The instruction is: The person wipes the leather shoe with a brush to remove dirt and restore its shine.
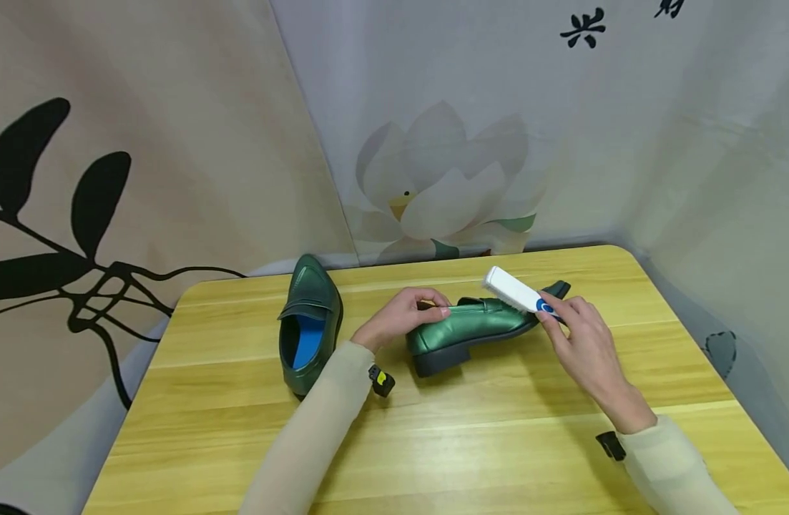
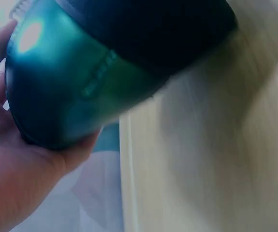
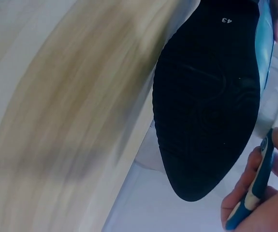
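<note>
A glossy green loafer (image 1: 474, 329) is held tilted over the table, its heel to the left and its toe to the right. My left hand (image 1: 410, 312) grips it by the heel collar, thumb on the near side. In my right hand (image 1: 584, 347) is a white brush (image 1: 513, 288) with a blue-and-white handle (image 3: 255, 188), its bristles down at the loafer's upper near the strap. The right wrist view shows the dark sole (image 3: 206, 106) marked 43. A second green loafer (image 1: 312, 282) with a blue insole (image 1: 309, 341) stands upright left of my left hand.
The light wooden table (image 1: 465, 443) ends at a back edge close behind the shoes. Behind it hangs a pale curtain (image 1: 433, 86) printed with a flower and dark leaves. A dark wrist device (image 1: 381, 380) sits by my left cuff.
</note>
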`<state>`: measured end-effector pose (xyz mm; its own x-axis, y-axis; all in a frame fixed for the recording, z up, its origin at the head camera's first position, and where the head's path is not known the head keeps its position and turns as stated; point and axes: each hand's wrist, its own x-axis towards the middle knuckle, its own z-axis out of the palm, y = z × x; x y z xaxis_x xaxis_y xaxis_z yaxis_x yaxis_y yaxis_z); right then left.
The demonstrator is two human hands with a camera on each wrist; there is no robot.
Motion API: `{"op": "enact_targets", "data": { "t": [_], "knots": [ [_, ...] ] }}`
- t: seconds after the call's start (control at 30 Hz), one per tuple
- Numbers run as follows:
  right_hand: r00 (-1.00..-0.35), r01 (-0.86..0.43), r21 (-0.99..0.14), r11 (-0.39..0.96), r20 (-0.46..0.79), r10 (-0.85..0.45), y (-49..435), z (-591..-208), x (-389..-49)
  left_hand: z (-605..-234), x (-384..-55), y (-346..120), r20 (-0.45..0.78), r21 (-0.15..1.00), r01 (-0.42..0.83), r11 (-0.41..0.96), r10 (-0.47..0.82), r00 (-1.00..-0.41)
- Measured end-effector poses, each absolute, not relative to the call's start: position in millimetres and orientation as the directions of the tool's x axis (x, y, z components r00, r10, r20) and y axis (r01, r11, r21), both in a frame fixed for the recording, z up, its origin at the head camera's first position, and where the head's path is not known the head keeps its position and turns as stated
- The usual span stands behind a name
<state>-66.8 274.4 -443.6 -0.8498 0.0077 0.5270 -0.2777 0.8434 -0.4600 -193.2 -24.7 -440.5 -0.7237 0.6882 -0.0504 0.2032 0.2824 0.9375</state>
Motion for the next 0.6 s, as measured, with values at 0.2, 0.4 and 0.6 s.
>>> {"op": "enact_targets", "data": {
  "t": [0.2,0.4,0.6],
  "knots": [
    [-0.861,-0.239,-0.453,0.859,0.507,0.028,276,-445,-69,-443,-193,-27,-0.006,0.887,0.32,0.333,0.702,-0.712],
    [-0.869,-0.225,-0.442,0.868,0.495,0.027,276,-445,-70,-450,-186,-39,-0.008,0.849,0.342,0.403,0.657,-0.754],
    [-0.84,-0.302,-0.387,0.871,0.54,-0.052,264,-441,-70,-456,-182,-45,-0.021,0.888,0.278,0.367,0.635,-0.772]
  ]
}}
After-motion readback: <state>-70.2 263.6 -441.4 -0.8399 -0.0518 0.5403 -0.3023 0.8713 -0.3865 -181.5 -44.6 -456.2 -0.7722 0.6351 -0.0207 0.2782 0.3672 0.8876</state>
